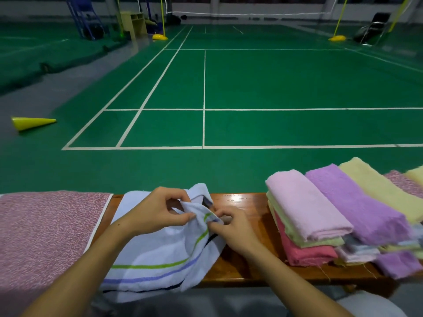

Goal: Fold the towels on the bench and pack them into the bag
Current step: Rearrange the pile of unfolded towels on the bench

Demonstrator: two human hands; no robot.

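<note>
Both hands, left hand, right hand, pinch striped towel corner.

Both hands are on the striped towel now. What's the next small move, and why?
Probably draw the pinched corners apart and lay the white striped towel flat on the bench. The left hand and right hand pinch one bunched end close together while the rest lies rumpled, so it looks unready to fold.
</note>
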